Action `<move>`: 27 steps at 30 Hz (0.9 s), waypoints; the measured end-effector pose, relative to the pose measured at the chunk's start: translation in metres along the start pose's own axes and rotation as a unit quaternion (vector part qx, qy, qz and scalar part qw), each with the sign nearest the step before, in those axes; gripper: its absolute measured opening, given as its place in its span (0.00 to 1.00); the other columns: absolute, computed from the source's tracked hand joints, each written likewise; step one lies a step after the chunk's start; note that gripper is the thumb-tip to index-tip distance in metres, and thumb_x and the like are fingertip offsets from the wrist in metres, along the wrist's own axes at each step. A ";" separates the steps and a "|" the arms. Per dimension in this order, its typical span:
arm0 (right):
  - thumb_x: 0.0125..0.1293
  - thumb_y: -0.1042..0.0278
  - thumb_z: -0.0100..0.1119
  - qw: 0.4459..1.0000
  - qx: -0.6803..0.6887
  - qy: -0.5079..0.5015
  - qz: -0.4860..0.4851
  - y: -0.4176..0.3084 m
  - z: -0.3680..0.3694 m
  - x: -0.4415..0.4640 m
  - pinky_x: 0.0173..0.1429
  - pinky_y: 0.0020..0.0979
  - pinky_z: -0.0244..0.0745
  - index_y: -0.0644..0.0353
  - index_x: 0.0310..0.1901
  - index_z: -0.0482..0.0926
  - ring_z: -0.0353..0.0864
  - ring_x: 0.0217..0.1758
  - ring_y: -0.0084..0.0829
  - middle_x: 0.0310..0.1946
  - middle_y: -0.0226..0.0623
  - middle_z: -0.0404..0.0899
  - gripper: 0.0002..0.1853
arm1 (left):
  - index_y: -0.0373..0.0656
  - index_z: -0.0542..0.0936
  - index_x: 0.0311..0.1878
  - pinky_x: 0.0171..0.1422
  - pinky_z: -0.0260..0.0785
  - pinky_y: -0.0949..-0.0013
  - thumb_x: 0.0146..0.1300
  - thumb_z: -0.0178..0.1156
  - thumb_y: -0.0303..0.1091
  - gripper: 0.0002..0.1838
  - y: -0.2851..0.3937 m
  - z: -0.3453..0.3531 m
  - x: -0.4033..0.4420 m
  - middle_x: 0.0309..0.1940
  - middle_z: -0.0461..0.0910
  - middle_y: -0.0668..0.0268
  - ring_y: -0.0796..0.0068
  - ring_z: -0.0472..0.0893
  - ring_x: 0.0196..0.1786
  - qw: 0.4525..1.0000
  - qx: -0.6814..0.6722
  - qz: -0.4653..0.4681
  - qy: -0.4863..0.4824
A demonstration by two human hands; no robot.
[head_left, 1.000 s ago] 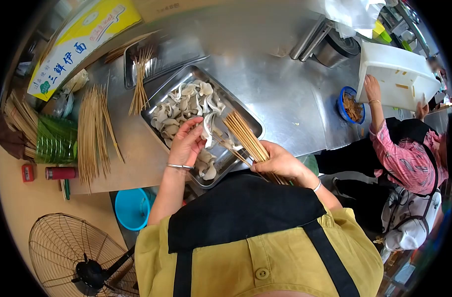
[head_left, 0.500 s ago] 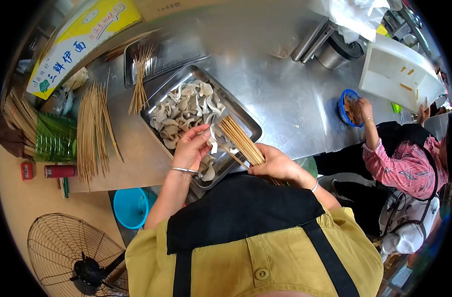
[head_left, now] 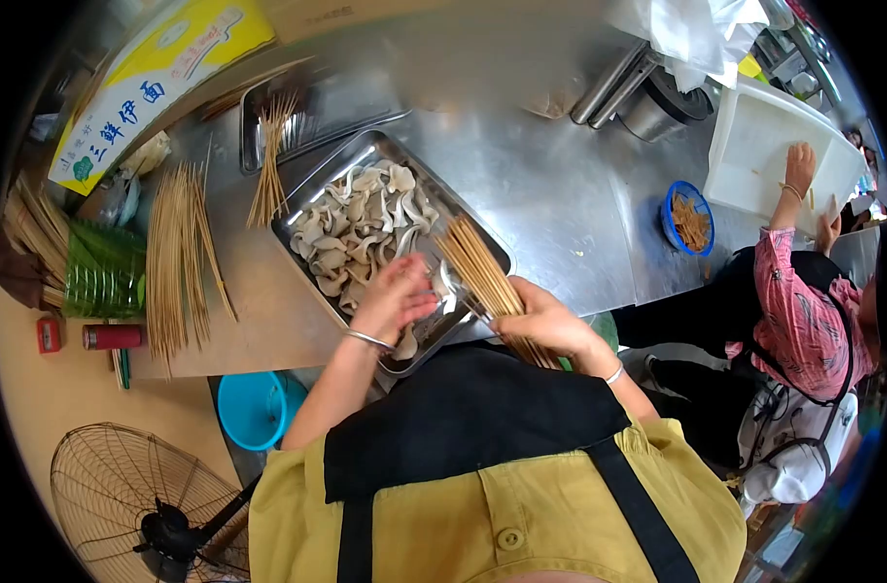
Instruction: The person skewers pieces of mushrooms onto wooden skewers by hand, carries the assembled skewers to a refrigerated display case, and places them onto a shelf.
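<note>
My right hand (head_left: 545, 319) is closed around a bundle of bamboo skewers (head_left: 482, 267), their ends pointing up and left over the tray. A pale mushroom piece (head_left: 446, 289) sits beside the bundle, apparently on a skewer that slants out from my right hand. My left hand (head_left: 397, 299), slightly blurred, is just left of that piece with its fingers apart and nothing visible in them. Under it lies a steel tray (head_left: 477, 222) holding a heap of torn grey-white oyster mushrooms (head_left: 351, 228).
Loose skewers (head_left: 179, 257) lie left of the tray; more skewers (head_left: 273, 160) rest across another tray (head_left: 351, 115). A blue bucket (head_left: 252, 410) and a fan (head_left: 152, 505) stand below left. At right, a co-worker's hand (head_left: 800, 167) reaches into a white bin (head_left: 749, 136) near a blue basket (head_left: 669, 228).
My left hand has let go of the mushroom piece and moved slightly away, downward over the tray. The co-worker's hand has gone from the blue basket to the white bin.
</note>
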State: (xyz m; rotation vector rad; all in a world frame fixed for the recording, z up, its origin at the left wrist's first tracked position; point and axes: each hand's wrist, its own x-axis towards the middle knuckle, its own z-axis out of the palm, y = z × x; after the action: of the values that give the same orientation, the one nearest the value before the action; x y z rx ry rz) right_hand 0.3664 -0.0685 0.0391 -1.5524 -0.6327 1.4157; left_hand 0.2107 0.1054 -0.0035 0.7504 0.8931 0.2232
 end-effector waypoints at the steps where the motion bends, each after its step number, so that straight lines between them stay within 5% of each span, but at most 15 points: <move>1: 0.52 0.75 0.59 1.000 0.001 -0.001 0.001 0.002 -0.003 -0.003 0.36 0.23 0.71 0.70 0.55 0.65 0.74 0.32 0.21 0.33 0.34 0.74 0.27 | 0.40 0.74 0.49 0.35 0.73 0.76 0.60 0.61 0.33 0.16 0.008 -0.006 0.003 0.35 0.79 0.67 0.76 0.79 0.31 0.998 0.052 0.013 0.024; 2: 0.52 0.76 0.58 0.999 0.050 0.001 0.012 0.005 -0.008 -0.006 0.36 0.23 0.71 0.70 0.54 0.65 0.74 0.31 0.21 0.33 0.34 0.74 0.26 | 0.36 0.75 0.48 0.31 0.72 0.77 0.62 0.59 0.36 0.15 -0.008 -0.034 0.033 0.34 0.79 0.64 0.75 0.79 0.28 0.964 0.205 0.155 0.069; 3: 0.52 0.77 0.57 0.995 0.098 0.004 0.023 0.007 -0.010 -0.008 0.36 0.22 0.71 0.69 0.54 0.65 0.74 0.31 0.22 0.33 0.34 0.74 0.25 | 0.38 0.77 0.44 0.32 0.72 0.76 0.60 0.59 0.35 0.13 -0.005 -0.041 0.040 0.32 0.80 0.61 0.73 0.80 0.27 0.943 0.257 0.202 0.064; 6: 0.50 0.77 0.57 0.993 0.113 0.022 0.032 0.013 -0.014 -0.013 0.36 0.23 0.72 0.70 0.51 0.67 0.75 0.30 0.22 0.32 0.34 0.74 0.24 | 0.42 0.79 0.41 0.35 0.72 0.69 0.56 0.60 0.30 0.10 -0.011 -0.034 0.049 0.33 0.79 0.60 0.66 0.80 0.30 0.861 0.452 0.225 0.063; 8: 0.50 0.77 0.58 0.993 0.109 0.027 0.033 0.019 -0.020 -0.015 0.35 0.24 0.73 0.70 0.50 0.68 0.75 0.30 0.22 0.32 0.34 0.75 0.23 | 0.41 0.80 0.40 0.38 0.72 0.68 0.53 0.57 0.25 0.10 -0.014 -0.020 0.050 0.33 0.75 0.65 0.68 0.77 0.35 0.638 0.653 0.402 0.070; 9: 0.50 0.77 0.58 0.993 0.110 0.031 0.033 0.021 -0.022 -0.016 0.36 0.24 0.72 0.70 0.50 0.68 0.75 0.30 0.22 0.32 0.33 0.74 0.23 | 0.41 0.80 0.40 0.38 0.72 0.68 0.53 0.57 0.25 0.10 -0.016 -0.019 0.054 0.33 0.75 0.65 0.68 0.77 0.35 0.637 0.654 0.403 0.067; 12: 0.49 0.77 0.59 0.993 0.107 0.041 0.024 0.026 -0.026 -0.018 0.38 0.24 0.72 0.69 0.50 0.69 0.74 0.32 0.22 0.32 0.33 0.74 0.24 | 0.45 0.80 0.36 0.43 0.70 0.64 0.49 0.53 0.27 0.10 -0.027 -0.019 0.073 0.36 0.73 0.65 0.63 0.73 0.44 0.470 0.766 0.439 0.019; 15: 0.48 0.76 0.60 0.996 0.068 0.058 0.010 0.026 -0.024 -0.020 0.41 0.24 0.71 0.69 0.50 0.69 0.74 0.35 0.22 0.34 0.33 0.74 0.25 | 0.45 0.80 0.35 0.43 0.70 0.63 0.49 0.53 0.28 0.10 -0.028 -0.019 0.078 0.35 0.73 0.64 0.63 0.73 0.43 0.434 0.783 0.445 -0.008; 19: 0.48 0.74 0.61 0.997 0.025 0.067 -0.001 0.031 -0.027 -0.021 0.46 0.24 0.69 0.70 0.51 0.68 0.72 0.39 0.22 0.37 0.34 0.73 0.26 | 0.41 0.78 0.34 0.43 0.72 0.64 0.50 0.54 0.26 0.07 -0.012 -0.007 0.069 0.36 0.74 0.63 0.64 0.75 0.42 0.457 0.757 0.461 -0.066; 21: 0.48 0.74 0.61 0.997 0.020 0.069 -0.005 0.025 -0.026 -0.022 0.46 0.24 0.69 0.71 0.51 0.68 0.72 0.39 0.23 0.37 0.34 0.74 0.26 | 0.40 0.76 0.32 0.39 0.72 0.70 0.51 0.54 0.21 0.05 -0.003 0.008 0.052 0.34 0.76 0.64 0.69 0.77 0.37 0.773 0.523 0.358 0.020; 22: 0.47 0.75 0.62 0.998 0.014 0.067 -0.007 0.022 -0.024 -0.022 0.46 0.24 0.70 0.71 0.51 0.68 0.72 0.40 0.23 0.38 0.34 0.75 0.26 | 0.40 0.74 0.33 0.39 0.73 0.75 0.53 0.53 0.18 0.06 -0.004 -0.003 0.059 0.33 0.77 0.65 0.72 0.78 0.34 0.924 0.312 0.222 0.001; 23: 0.47 0.75 0.62 0.998 0.014 0.066 -0.009 0.019 -0.022 -0.021 0.46 0.24 0.70 0.71 0.51 0.68 0.72 0.40 0.23 0.38 0.34 0.75 0.26 | 0.40 0.74 0.33 0.39 0.73 0.75 0.53 0.53 0.18 0.06 -0.005 -0.005 0.055 0.33 0.77 0.65 0.72 0.78 0.34 0.923 0.313 0.223 0.002; 24: 0.47 0.76 0.62 0.999 0.024 0.049 -0.003 0.016 -0.020 -0.019 0.46 0.23 0.70 0.70 0.52 0.68 0.73 0.39 0.23 0.37 0.34 0.74 0.27 | 0.40 0.73 0.34 0.41 0.74 0.74 0.54 0.52 0.17 0.07 -0.003 -0.008 0.047 0.34 0.77 0.64 0.73 0.78 0.36 0.982 0.091 0.167 -0.020; 25: 0.47 0.77 0.62 0.999 0.033 0.030 0.003 0.014 -0.018 -0.017 0.46 0.23 0.69 0.70 0.52 0.67 0.73 0.39 0.22 0.37 0.33 0.73 0.27 | 0.39 0.73 0.35 0.42 0.75 0.73 0.55 0.51 0.17 0.07 -0.003 -0.011 0.041 0.35 0.77 0.63 0.73 0.79 0.38 0.984 -0.136 0.104 -0.041; 27: 0.47 0.78 0.62 0.999 0.025 0.019 -0.001 0.012 -0.013 -0.013 0.45 0.23 0.70 0.70 0.53 0.67 0.73 0.39 0.22 0.37 0.33 0.74 0.28 | 0.38 0.72 0.36 0.47 0.75 0.71 0.54 0.51 0.16 0.08 -0.011 -0.023 0.034 0.36 0.77 0.60 0.68 0.78 0.41 0.973 -0.214 0.080 -0.031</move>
State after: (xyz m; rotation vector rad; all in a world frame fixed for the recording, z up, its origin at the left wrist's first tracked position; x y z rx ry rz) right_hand 0.3737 -0.0885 0.0339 -1.5351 -0.5714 1.3866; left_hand 0.2128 0.1251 -0.0415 0.4234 0.6928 0.5149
